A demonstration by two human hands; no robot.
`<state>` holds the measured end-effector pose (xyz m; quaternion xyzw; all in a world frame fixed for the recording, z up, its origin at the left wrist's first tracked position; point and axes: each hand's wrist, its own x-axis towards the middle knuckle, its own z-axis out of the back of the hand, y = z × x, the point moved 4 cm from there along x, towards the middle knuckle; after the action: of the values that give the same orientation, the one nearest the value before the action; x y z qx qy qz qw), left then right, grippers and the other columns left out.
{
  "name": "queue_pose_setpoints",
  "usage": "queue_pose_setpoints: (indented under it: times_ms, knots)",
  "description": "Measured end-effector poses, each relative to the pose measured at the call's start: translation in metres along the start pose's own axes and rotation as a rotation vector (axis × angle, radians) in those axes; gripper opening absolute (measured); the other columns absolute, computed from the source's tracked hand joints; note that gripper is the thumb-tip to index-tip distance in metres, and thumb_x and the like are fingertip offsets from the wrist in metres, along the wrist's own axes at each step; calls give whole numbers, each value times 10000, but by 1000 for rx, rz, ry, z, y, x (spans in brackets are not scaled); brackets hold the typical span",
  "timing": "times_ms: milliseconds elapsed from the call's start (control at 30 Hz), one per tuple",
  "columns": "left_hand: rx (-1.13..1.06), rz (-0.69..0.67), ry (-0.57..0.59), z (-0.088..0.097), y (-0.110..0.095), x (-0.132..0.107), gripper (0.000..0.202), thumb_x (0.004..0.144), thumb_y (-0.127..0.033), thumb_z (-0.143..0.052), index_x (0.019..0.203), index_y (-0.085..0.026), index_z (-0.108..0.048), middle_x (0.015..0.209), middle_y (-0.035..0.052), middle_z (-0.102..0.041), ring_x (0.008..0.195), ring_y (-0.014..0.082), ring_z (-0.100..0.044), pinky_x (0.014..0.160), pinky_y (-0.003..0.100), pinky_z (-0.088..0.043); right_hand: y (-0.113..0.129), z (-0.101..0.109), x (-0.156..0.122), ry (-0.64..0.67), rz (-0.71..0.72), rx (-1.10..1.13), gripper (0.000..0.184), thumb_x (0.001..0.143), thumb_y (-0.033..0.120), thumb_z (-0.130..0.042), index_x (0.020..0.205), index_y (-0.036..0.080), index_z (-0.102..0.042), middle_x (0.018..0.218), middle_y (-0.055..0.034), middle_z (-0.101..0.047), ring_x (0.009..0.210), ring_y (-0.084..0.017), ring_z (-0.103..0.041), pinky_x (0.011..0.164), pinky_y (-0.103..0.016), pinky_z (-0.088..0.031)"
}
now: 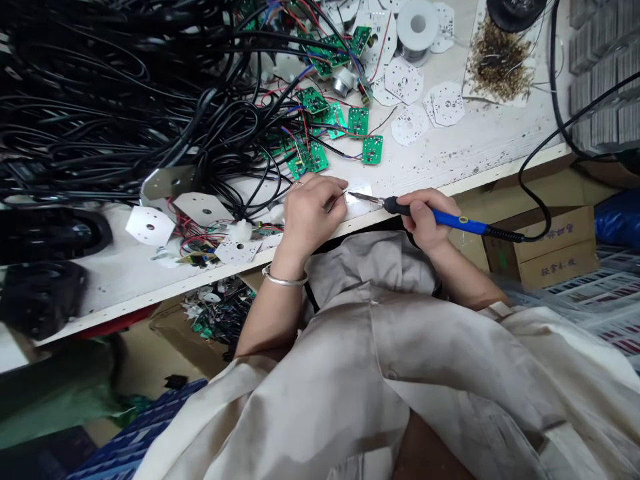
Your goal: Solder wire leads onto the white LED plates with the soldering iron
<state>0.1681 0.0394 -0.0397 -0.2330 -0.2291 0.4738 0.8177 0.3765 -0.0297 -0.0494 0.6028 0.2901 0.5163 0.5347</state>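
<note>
My right hand [427, 217] is wrapped round a blue soldering iron [450, 220], its metal tip pointing left. Close to that tip, my left hand [314, 212] pinches a thin wire [339, 198], with its fingers curled at the bench edge. Under the tip lies a bright white board [361, 195], partly covered by the iron and my left fingers. Whether the tip touches the wire or the board I cannot tell. Just beyond my left hand are green circuit boards [373, 149] with red and blue wires.
Black cables [165, 100] are heaped on the left of the bench. A solder spool [418, 30], several white octagonal boards [447, 103] and a card with brown residue [503, 67] lie at the back. The iron's cord [545, 207] loops on the right. Cardboard boxes [545, 250] stand below.
</note>
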Motion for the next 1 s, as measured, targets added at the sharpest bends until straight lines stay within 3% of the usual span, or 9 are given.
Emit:
queue_pose_setpoints:
  times_ms: [167, 400, 733, 1000]
  knots:
    - [-15, -46, -4, 1, -1, 0, 115, 868, -188, -565, 779, -218, -631, 1015, 20, -792, 949, 190, -719, 911, 365, -536, 0, -4, -2, 51, 17, -82, 351, 958, 514, -558, 841, 251, -758, 649, 25, -707, 621, -136, -705, 637, -281, -572]
    - [7, -18, 16, 1, -1, 0, 122, 874, -189, -556, 786, -215, -637, 1028, 23, -792, 962, 189, -720, 926, 371, -533, -1, -5, 1, 103, -34, -133, 444, 959, 589, -516, 838, 244, -769, 658, 11, -720, 637, -146, -717, 636, -281, -583]
    - [-21, -28, 7, 0, -2, 0, 139, 879, -181, -551, 790, -205, -655, 1035, 31, -793, 975, 194, -723, 935, 372, -531, -1, -3, 0, 5, -56, 8, 344, 956, 520, -566, 853, 245, -744, 433, 87, -503, 349, -90, -486, 449, -246, -474]
    - [1, -63, -16, 0, -1, 0, 144, 875, -180, -555, 769, -209, -649, 1017, 28, -797, 947, 196, -726, 885, 360, -543, 1, 0, -3, -41, -43, 19, 328, 966, 523, -541, 877, 260, -715, 449, 88, -496, 337, -94, -471, 393, -242, -416]
